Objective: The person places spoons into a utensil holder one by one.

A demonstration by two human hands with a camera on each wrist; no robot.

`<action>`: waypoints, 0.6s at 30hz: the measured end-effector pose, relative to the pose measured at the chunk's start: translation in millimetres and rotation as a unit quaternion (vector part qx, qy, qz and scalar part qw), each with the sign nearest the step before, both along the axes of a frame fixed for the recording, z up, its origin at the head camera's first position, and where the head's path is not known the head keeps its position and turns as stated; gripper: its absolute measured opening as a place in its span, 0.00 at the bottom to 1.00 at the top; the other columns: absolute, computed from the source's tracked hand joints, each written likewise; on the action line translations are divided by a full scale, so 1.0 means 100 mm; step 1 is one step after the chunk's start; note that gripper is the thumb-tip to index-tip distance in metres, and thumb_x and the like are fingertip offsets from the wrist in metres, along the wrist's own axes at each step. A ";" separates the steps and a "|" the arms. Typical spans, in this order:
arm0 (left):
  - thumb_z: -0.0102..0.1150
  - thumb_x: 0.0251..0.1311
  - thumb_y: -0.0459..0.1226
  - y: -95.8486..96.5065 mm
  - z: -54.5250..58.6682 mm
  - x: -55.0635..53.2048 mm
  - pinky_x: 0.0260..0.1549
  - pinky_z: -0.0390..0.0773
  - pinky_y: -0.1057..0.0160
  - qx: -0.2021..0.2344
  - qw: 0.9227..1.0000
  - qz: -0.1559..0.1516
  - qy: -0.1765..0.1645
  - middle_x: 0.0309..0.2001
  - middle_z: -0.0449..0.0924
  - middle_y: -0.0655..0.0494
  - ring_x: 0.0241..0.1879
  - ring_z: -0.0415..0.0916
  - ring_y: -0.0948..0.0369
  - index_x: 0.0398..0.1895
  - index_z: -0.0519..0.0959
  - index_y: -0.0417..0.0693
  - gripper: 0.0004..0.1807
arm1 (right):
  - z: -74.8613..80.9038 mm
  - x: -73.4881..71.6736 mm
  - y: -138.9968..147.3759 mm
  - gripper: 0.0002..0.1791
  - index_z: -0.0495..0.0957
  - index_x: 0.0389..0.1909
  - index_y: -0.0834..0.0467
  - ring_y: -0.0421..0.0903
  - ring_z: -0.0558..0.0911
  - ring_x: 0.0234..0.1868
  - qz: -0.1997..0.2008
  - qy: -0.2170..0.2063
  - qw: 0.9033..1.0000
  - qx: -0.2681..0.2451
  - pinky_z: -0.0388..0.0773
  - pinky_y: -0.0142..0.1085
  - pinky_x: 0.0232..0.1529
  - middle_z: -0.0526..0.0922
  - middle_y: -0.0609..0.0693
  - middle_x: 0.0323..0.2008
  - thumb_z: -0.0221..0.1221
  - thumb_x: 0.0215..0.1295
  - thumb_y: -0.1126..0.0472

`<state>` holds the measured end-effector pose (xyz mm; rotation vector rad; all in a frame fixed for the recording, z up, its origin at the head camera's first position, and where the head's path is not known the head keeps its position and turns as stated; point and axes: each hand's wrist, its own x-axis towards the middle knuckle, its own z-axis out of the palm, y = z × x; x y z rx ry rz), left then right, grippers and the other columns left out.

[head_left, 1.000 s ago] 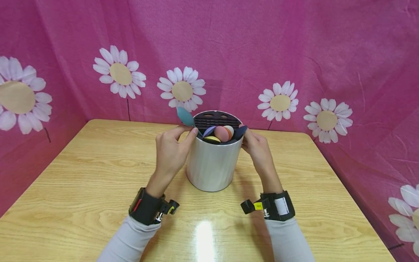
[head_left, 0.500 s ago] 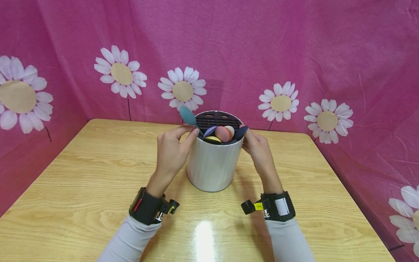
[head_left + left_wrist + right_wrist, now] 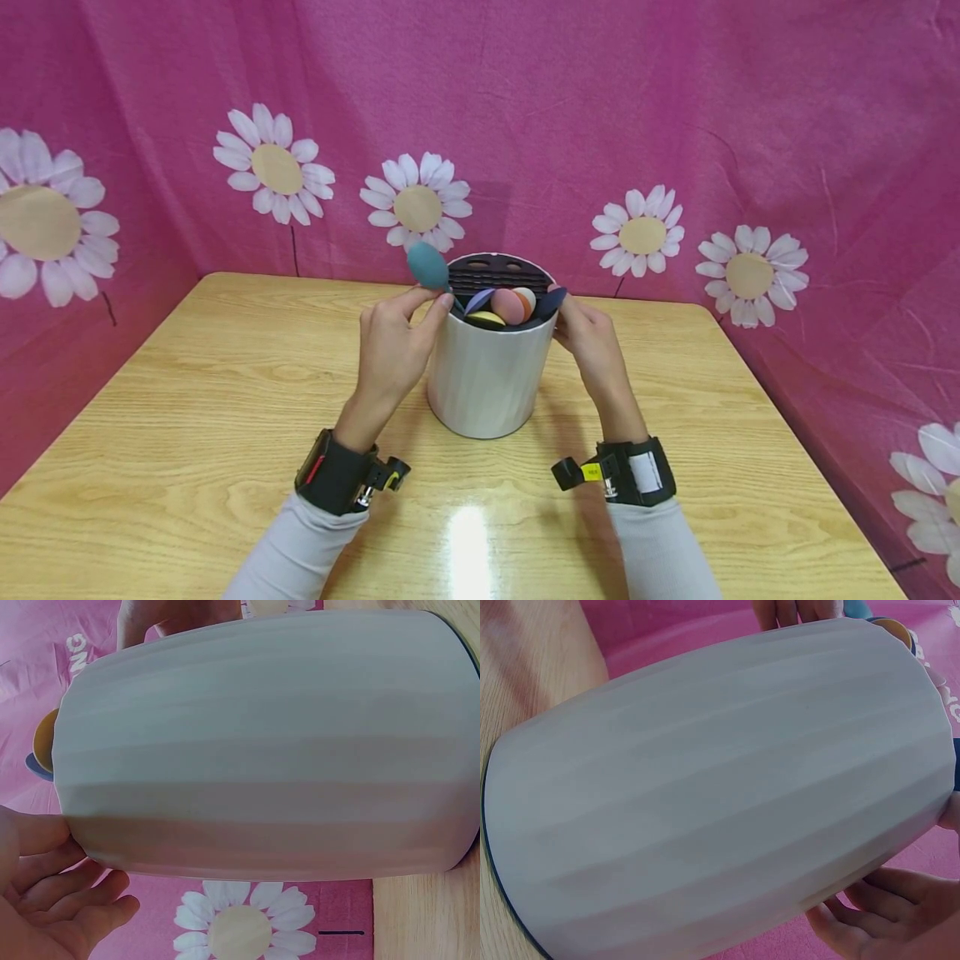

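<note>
A white ribbed utensil holder stands upright on the table, its dark slotted insert showing at the top. From its left side rises a teal spoon, leaning left. My left hand pinches the spoon's handle low down at the rim; the fingertips are partly hidden. On the opposite side my right hand grips the holder by its rim, beside a navy utensil head. Pink, purple and yellow utensil heads sit inside between the hands. In the left wrist view, loose fingers extend below the rim.
The holder is on a wood-grain table. A pink cloth printed with white daisies hangs behind and along both sides. Both wrists carry black strapped cameras. Light glares off the table near its front.
The teal spoon's head has turned about its handle, from a narrow edge-on look to a broader face. Both hands and the holder have stayed in place.
</note>
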<state>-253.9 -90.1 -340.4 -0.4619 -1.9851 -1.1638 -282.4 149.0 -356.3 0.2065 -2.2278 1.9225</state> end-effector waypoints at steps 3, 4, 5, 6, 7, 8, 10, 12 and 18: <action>0.65 0.61 0.37 0.00 0.00 0.00 0.39 0.77 0.50 -0.004 1.000 0.004 -0.006 0.40 0.85 0.52 0.44 0.79 0.57 0.39 0.87 0.42 0.08 | 0.00 0.00 0.00 0.33 0.78 0.59 0.58 0.44 0.78 0.53 -0.001 -0.001 1.000 0.002 0.72 0.42 0.57 0.79 0.54 0.54 0.52 0.68 0.35; 0.65 0.61 0.37 -0.01 0.00 0.00 0.40 0.77 0.50 -0.004 1.000 0.005 -0.008 0.40 0.85 0.52 0.45 0.79 0.57 0.39 0.87 0.42 0.08 | 0.00 -0.01 0.00 0.33 0.78 0.59 0.58 0.44 0.78 0.53 -0.001 -0.001 1.000 0.002 0.72 0.42 0.57 0.79 0.54 0.54 0.52 0.68 0.35; 0.65 0.61 0.37 -0.01 0.00 0.00 0.43 0.77 0.49 -0.004 1.000 0.005 -0.010 0.42 0.84 0.51 0.47 0.79 0.56 0.39 0.87 0.42 0.08 | 0.00 -0.01 0.00 0.33 0.77 0.59 0.58 0.44 0.78 0.53 -0.002 -0.001 1.000 0.002 0.72 0.42 0.57 0.79 0.54 0.54 0.52 0.68 0.35; 0.65 0.61 0.37 -0.01 0.00 0.00 0.45 0.77 0.49 -0.004 1.000 0.006 -0.013 0.42 0.84 0.50 0.48 0.78 0.55 0.40 0.87 0.42 0.08 | 0.00 -0.01 0.00 0.33 0.77 0.59 0.58 0.44 0.78 0.53 -0.001 -0.002 1.000 0.002 0.72 0.42 0.57 0.79 0.54 0.54 0.52 0.68 0.35; 0.65 0.61 0.37 -0.01 0.00 0.00 0.48 0.76 0.49 -0.004 1.000 0.006 -0.018 0.43 0.84 0.50 0.50 0.77 0.55 0.41 0.86 0.42 0.09 | 0.00 -0.01 0.00 0.34 0.77 0.59 0.58 0.44 0.78 0.53 -0.001 -0.002 1.000 0.002 0.72 0.42 0.57 0.79 0.54 0.54 0.52 0.68 0.35; 0.65 0.61 0.37 -0.01 0.01 0.00 0.50 0.75 0.49 -0.006 1.000 0.006 -0.022 0.45 0.83 0.50 0.51 0.76 0.55 0.42 0.86 0.42 0.10 | 0.00 -0.01 0.00 0.34 0.77 0.59 0.59 0.44 0.78 0.53 -0.001 -0.002 1.000 0.002 0.72 0.42 0.57 0.79 0.54 0.54 0.52 0.68 0.35; 0.65 0.62 0.38 -0.01 0.02 0.00 0.52 0.74 0.49 -0.007 0.999 0.004 -0.032 0.47 0.83 0.49 0.53 0.75 0.55 0.44 0.86 0.42 0.11 | 0.00 -0.01 0.00 0.34 0.77 0.59 0.59 0.44 0.78 0.53 -0.002 -0.003 1.000 0.003 0.72 0.42 0.57 0.79 0.54 0.54 0.52 0.68 0.35; 0.65 0.62 0.38 -0.02 0.02 0.00 0.51 0.75 0.49 -0.009 0.999 0.000 -0.039 0.47 0.83 0.50 0.52 0.76 0.56 0.45 0.85 0.42 0.12 | 0.00 -0.01 0.00 0.34 0.78 0.59 0.59 0.44 0.78 0.53 -0.003 -0.002 1.000 0.006 0.72 0.42 0.57 0.79 0.53 0.54 0.52 0.68 0.35; 0.65 0.62 0.38 -0.04 0.01 -0.01 0.49 0.77 0.51 -0.008 0.999 -0.012 -0.046 0.48 0.83 0.50 0.50 0.77 0.57 0.46 0.85 0.41 0.13 | -0.01 -0.02 0.00 0.34 0.78 0.58 0.59 0.43 0.77 0.54 -0.001 0.001 1.000 0.004 0.72 0.41 0.57 0.79 0.53 0.55 0.52 0.68 0.35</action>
